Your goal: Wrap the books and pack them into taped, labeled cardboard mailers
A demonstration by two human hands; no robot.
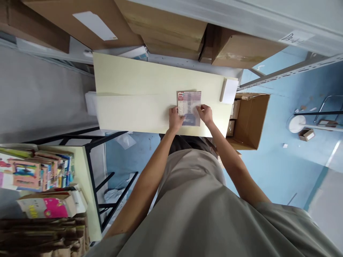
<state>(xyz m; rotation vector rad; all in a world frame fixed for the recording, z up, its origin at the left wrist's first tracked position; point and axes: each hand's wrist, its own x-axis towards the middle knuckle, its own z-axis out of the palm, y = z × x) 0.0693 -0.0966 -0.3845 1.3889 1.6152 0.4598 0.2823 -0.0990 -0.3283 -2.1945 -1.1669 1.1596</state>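
A small flat book or packet (189,103) with a pinkish printed cover lies on a pale yellow table (134,92). Something clear and filmy, maybe a plastic sleeve, covers its near end. My left hand (175,119) grips the packet's left near edge. My right hand (205,114) pinches the right near edge, fingers on the clear film. Both forearms reach forward from my grey shirt.
A white pad (229,90) sits at the table's right end. An open cardboard box (250,119) stands on the blue floor to the right. Large cardboard boxes (160,25) fill the shelf behind. Stacked books (37,171) sit on a black-framed table at left.
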